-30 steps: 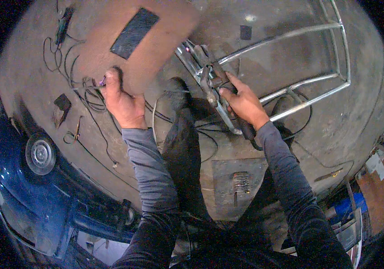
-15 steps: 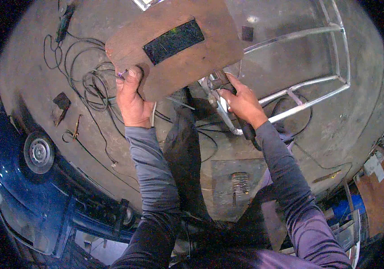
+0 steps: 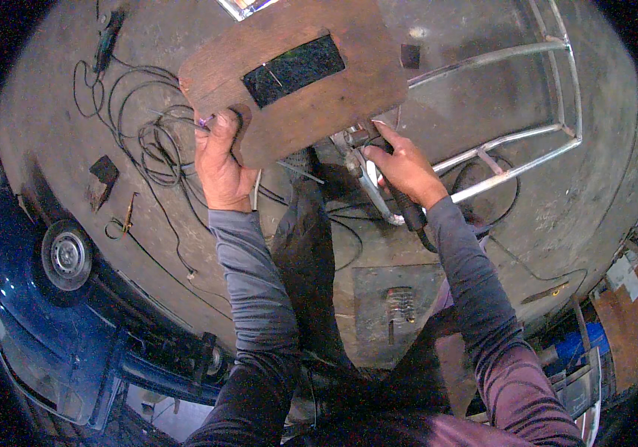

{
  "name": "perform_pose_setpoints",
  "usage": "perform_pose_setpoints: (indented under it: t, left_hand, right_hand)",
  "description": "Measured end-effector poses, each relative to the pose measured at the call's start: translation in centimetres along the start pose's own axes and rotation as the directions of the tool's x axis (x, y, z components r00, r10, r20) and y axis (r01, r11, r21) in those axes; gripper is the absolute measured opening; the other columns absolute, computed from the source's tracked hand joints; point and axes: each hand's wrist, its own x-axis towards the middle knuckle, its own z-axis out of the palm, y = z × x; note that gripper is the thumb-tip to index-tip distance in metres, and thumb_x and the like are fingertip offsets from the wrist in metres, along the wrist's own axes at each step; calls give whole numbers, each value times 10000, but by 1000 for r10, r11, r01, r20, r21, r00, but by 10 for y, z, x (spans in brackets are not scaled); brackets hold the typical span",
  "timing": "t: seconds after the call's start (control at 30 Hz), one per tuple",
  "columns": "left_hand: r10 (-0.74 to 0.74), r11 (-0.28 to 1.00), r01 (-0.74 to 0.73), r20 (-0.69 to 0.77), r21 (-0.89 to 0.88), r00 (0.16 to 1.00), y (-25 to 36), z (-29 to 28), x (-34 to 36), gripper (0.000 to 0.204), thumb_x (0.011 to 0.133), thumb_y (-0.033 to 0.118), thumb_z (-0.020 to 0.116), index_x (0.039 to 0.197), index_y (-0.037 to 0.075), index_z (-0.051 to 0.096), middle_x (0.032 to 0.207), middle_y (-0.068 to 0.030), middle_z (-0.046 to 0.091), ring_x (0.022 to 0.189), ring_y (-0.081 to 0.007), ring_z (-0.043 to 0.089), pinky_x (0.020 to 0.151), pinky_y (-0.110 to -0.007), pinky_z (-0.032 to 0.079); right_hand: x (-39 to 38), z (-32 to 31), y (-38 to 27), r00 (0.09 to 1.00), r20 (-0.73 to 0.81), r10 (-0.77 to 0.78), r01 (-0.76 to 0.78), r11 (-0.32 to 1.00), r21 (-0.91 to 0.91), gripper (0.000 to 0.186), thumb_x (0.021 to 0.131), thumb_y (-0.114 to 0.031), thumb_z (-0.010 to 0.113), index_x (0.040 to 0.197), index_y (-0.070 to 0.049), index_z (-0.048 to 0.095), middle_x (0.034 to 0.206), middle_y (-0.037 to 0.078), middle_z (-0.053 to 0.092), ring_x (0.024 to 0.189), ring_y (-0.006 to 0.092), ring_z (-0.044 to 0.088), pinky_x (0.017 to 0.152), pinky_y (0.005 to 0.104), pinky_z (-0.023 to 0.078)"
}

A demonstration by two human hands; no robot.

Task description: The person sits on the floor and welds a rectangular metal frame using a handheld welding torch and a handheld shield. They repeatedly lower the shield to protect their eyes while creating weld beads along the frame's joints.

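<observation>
My left hand [image 3: 221, 160] is closed round the lower left edge of a brown welding shield [image 3: 345, 97] with a dark rectangular window [image 3: 293, 70]. Thin rods stick out beside its thumb; what grips them is unclear. My right hand [image 3: 408, 170] is wrapped round a black-handled electrode holder [image 3: 413, 216] with a cable, over the near corner of a silver tubular metal frame [image 3: 572, 89]. The shield hides the holder's upper end and part of the frame. A purplish light falls on my right sleeve.
Looped cables [image 3: 159, 160], a dark hand tool [image 3: 110, 41] and an orange clamp [image 3: 131, 212] lie on the floor at left. A dark blue car [image 3: 51, 335] stands lower left. My legs straddle a metal plate [image 3: 371, 313] with a coiled piece. A brown board [image 3: 628, 328] is far right.
The shield has swung right and down over the holder and frame corner, with my left hand shifting rightward. A purplish light has appeared on my right sleeve and leg.
</observation>
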Motion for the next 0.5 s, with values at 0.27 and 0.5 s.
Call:
perform_pose_setpoints:
  t: [0.27, 0.5]
  left_hand:
    - [-18, 1000, 18, 1, -24, 1000, 2, 1, 0, 315, 899, 207, 572, 1178, 70, 523, 1073, -61, 602, 962, -214, 592, 836, -387, 490]
    - [23, 996, -17, -63, 83, 998, 0, -4, 1, 326, 906, 236, 569, 1163, 42, 522, 1078, -71, 589, 983, -211, 578, 843, -374, 485]
  right_hand:
    - [-1, 0, -3, 998, -28, -51, 52, 998, 24, 592, 852, -228, 586, 1386, -78, 379, 970, 113, 616, 556, 140, 548, 501, 299, 479]
    - [-6, -3, 1, 991, -89, -97, 98, 995, 10, 584, 859, -214, 585, 1385, -71, 377, 864, 95, 620, 560, 124, 542, 496, 298, 468]
